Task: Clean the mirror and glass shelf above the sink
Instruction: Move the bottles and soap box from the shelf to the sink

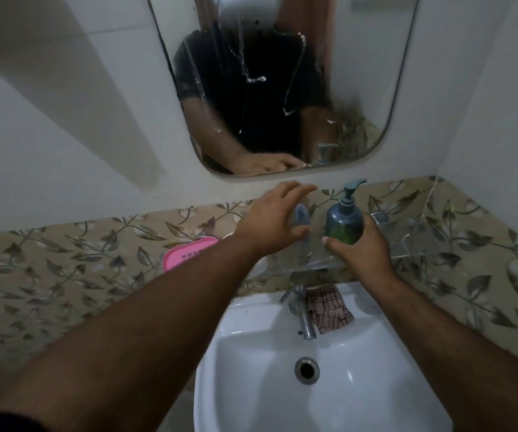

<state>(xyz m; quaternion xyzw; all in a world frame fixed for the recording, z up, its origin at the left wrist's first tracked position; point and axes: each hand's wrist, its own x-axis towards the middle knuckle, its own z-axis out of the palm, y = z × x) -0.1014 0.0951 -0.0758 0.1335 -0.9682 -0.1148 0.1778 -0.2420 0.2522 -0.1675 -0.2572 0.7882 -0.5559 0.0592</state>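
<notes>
Head view: above the sink, the right hand has its grip clamped on a green pump bottle at the glass shelf middle; the left hand, fingers apart, hovers beside it, under the streaked mirror.

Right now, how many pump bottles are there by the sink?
1: the dark pump bottle, gripped by the right hand at the glass shelf. The mirror only shows its reflection.
</notes>
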